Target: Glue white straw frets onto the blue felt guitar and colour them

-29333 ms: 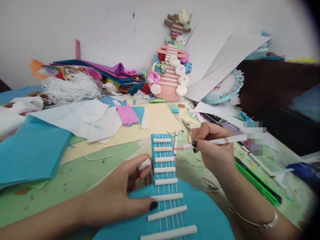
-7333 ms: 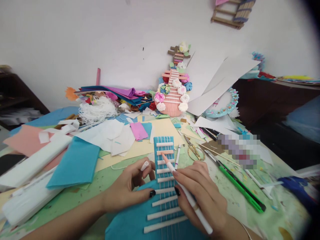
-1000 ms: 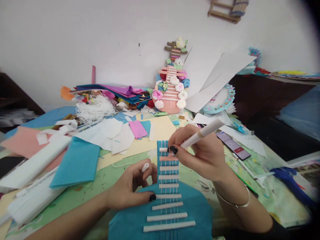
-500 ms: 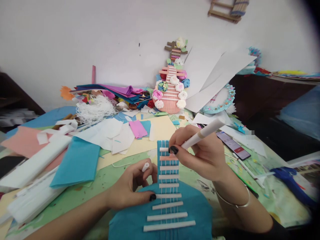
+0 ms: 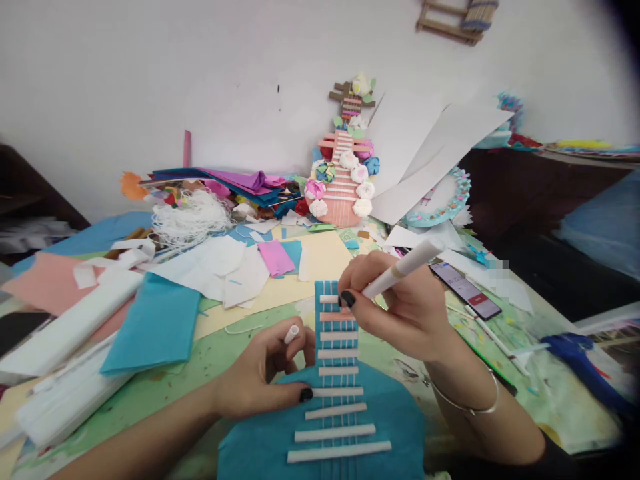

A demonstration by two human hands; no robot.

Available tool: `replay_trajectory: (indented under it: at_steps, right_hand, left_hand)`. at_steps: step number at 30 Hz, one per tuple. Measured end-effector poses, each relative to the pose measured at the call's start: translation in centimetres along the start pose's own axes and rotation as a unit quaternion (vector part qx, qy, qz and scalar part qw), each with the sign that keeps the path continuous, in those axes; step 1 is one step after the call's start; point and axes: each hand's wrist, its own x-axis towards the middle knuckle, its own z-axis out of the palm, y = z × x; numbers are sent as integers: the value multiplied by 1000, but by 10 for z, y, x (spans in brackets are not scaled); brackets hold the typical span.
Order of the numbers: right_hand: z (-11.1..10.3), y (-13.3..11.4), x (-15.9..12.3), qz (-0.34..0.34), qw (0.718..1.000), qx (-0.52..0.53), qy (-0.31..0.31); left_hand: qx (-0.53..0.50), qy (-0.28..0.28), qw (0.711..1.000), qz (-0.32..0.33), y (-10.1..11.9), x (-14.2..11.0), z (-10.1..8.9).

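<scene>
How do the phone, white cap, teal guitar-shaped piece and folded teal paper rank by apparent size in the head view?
1. Teal guitar-shaped piece
2. Folded teal paper
3. Phone
4. White cap

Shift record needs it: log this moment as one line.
right hand: holds marker | left hand: holds cap, touches blue guitar

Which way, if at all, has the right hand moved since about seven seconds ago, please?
Yes, the right hand has moved forward, closer to the cream paper.
</scene>
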Motion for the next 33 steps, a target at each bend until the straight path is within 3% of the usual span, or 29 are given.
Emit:
replay_trajectory:
  at_steps: [17, 22, 29, 33]
  right_hand:
    - [-1, 2, 0, -11, 1000, 9, 23]
    - [0, 1, 2, 3, 1000, -9, -6]
    - [0, 1, -1, -4, 1000, 15, 18]
    - [1, 1, 0, 1, 1000, -4, -4]
  left_hand:
    - [-7, -4, 1000, 5, 0, 0, 0]
    - [-2, -5, 1000, 4, 0, 0, 0]
    - [-10, -5, 1000, 0, 1, 1, 0]
    - [-9, -7, 1000, 3, 1, 2, 1]
